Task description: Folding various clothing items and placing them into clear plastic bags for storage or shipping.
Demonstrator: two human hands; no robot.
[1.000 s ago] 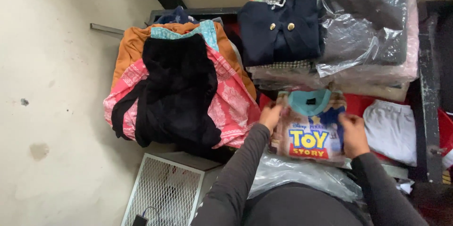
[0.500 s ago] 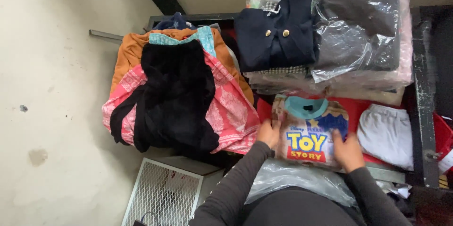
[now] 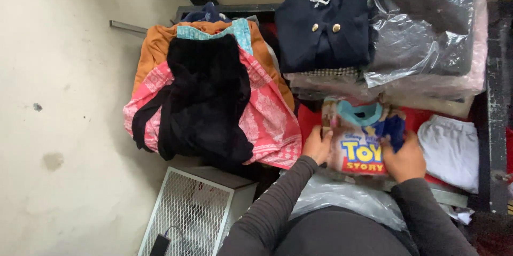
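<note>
A: Cotton print, that folded child's shirt (image 3: 359, 139) with the teal collar — from the head view, where is it?

B: On the red surface (image 3: 306, 117), just below the navy jacket (image 3: 326, 30) and the stack of bagged clothes (image 3: 427, 26). You grip it from 2 sides: your left hand (image 3: 317, 145) pinches its left edge, your right hand (image 3: 404, 157) clamps its right edge.

A: How should I handle it?

B: Keep both grips level so the fold stays square, I'd judge. The white garment (image 3: 450, 150) lies right of the shirt, the black top on pink cloth (image 3: 206, 98) left of it; a clear plastic bag (image 3: 347, 198) sits below.
</note>
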